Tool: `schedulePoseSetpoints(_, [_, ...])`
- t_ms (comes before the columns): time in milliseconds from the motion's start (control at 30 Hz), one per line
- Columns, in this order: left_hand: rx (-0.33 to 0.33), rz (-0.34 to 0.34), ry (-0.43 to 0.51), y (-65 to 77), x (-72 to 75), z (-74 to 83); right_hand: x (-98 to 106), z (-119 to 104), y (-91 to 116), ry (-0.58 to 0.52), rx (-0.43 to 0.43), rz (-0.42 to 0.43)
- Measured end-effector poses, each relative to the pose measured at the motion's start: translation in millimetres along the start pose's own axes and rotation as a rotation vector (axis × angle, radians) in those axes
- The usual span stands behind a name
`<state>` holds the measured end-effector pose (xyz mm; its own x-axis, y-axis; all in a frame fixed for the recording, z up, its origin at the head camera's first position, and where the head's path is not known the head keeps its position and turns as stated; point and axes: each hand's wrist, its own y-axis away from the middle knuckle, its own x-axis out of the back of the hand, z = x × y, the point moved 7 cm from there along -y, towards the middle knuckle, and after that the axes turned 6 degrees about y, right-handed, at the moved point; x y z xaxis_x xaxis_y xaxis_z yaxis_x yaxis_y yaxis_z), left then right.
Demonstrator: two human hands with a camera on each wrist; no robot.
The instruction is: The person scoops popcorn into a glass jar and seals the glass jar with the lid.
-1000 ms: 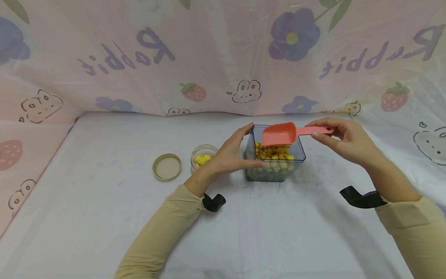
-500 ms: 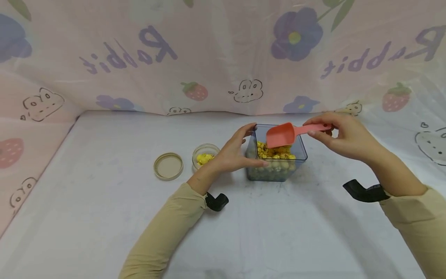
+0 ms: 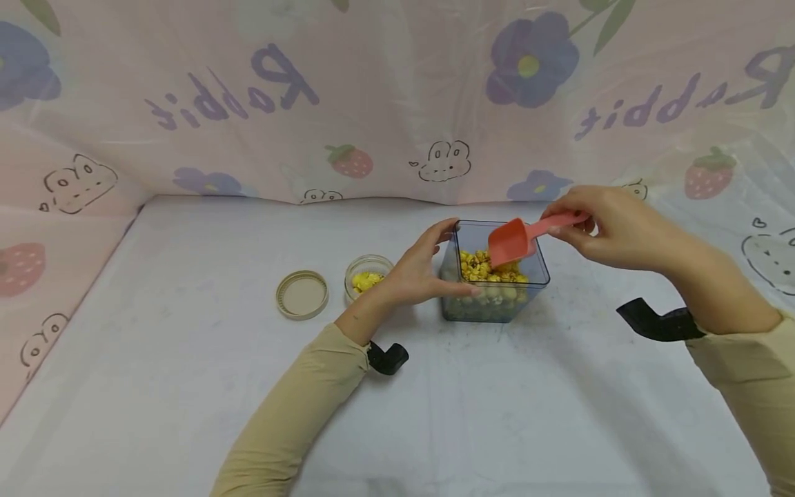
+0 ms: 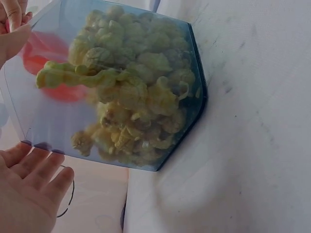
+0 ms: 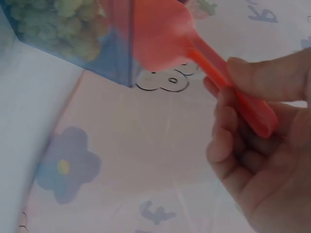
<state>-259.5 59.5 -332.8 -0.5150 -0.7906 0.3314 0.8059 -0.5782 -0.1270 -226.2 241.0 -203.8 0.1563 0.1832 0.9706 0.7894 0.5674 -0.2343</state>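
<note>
A clear bluish square container (image 3: 487, 304) holds yellow popcorn (image 3: 475, 266) in its lower part, also visible through its wall in the left wrist view. My left hand (image 3: 413, 276) grips the container's left side, thumb along the near wall and fingers at the far left corner. My right hand (image 3: 611, 228) pinches the handle of a coral-pink scoop (image 3: 512, 241) between thumb and fingers. The scoop slants down inside the container mouth, its tip at the popcorn. In the right wrist view the scoop's handle (image 5: 218, 73) lies across the curled fingers.
Left of the left hand stands a small round glass jar (image 3: 368, 266) with some yellow popcorn, partly hidden by that hand. A round lid (image 3: 302, 295) lies beside it on the white tabletop (image 3: 186, 359). A printed curtain (image 3: 385, 83) rises behind.
The right hand has lifted and tilted the scoop, so its tip has moved right and down into the popcorn. The left hand keeps its place on the container.
</note>
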Motion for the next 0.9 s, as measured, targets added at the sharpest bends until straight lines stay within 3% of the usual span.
schedulePoseSetpoints(267, [0.001, 0.002, 0.013, 0.3, 0.1, -0.3, 7.9, 4.6, -2.8, 0.033, -0.056, -0.109])
schedulePoseSetpoints(467, [0.001, 0.005, 0.018, 0.4, -0.1, -1.3, 13.1, 8.7, -2.7, 0.044, -0.1, -0.135])
schedulePoseSetpoints(733, [-0.017, 0.003, 0.044, 0.2, -0.7, -1.1, -6.7, 4.0, -7.9, 0.006, -0.126, -0.239])
schedulePoseSetpoints(900, [-0.035, -0.002, 0.046, -0.2, -1.3, 0.4, -20.8, 2.3, -8.8, -0.063, -0.12, -0.241])
